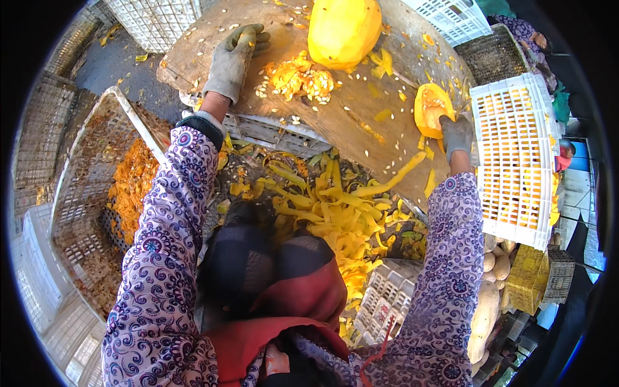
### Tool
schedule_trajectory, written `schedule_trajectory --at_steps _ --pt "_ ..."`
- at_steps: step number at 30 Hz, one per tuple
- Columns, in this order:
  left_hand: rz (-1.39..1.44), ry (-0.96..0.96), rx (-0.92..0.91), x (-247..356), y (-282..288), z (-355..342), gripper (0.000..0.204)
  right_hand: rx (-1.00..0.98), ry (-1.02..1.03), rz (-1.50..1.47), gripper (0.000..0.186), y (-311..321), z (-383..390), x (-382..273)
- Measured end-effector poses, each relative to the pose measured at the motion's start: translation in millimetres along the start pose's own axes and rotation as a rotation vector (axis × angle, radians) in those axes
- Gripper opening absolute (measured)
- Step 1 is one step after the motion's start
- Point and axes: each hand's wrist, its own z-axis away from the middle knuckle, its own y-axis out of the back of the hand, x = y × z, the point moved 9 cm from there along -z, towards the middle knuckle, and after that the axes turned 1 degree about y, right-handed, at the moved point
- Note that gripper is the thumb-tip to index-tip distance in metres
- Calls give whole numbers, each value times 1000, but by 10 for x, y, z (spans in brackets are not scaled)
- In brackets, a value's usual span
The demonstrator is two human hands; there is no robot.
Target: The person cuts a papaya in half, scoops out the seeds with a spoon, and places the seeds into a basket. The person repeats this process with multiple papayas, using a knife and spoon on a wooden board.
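Observation:
My left hand [235,61] in a grey glove is over the upper left of a worn wooden board [348,122], its fingers loosely curved and apart with nothing visible in them. My right hand [456,135], also gloved, grips a hollowed yellow pumpkin half [429,103] at the board's right side. A large peeled pumpkin piece [342,29] sits at the back of the board. Orange pulp with seeds [300,77] lies between my hands, with loose seeds and peel strips around it.
A crate of orange pulp [77,213] stands left. A white crate [509,161] stands right, above pale squashes [487,303]. Yellow peelings [322,206] cover the ground around my knees, beside a small crate [387,303]. Other people [525,39] are at the upper right.

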Motion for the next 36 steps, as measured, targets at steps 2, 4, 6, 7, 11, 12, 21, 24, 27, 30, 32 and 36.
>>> schedule_trajectory --at_steps 2,4,6,7,11,12,21,24,27,30,32,36 --pt "28 27 6 -35 14 0 37 -6 -22 -83 56 -21 45 -13" --pt "24 36 4 -44 19 0 37 -34 -49 -118 54 -85 62 -4" --pt "18 23 4 -24 29 -3 36 -68 -122 -271 51 -202 65 49" --pt "27 32 8 -31 36 -5 36 -78 -114 -374 50 -251 83 54" --pt "38 66 2 -45 27 -20 36 -174 -351 -689 48 -560 239 149" --pt "11 78 15 -57 39 -26 37 -212 -377 -730 43 -585 312 123" --pt "14 51 -20 -27 52 -32 50 7 -53 -1239 32 -87 1142 -1227" --pt "167 87 59 -50 92 -28 52 14 218 -1050 27 73 1263 -1845" --pt "391 79 154 -53 137 12 45 0 351 -1071 28 85 1307 -2363" --pt "613 142 249 -161 211 58 39 21 467 -960 31 45 1301 -2765" --pt "782 128 303 -221 259 25 37 73 549 -839 37 -6 1279 -2985" --pt "845 145 212 -280 256 -14 45 35 623 -778 39 -225 1229 -3303"
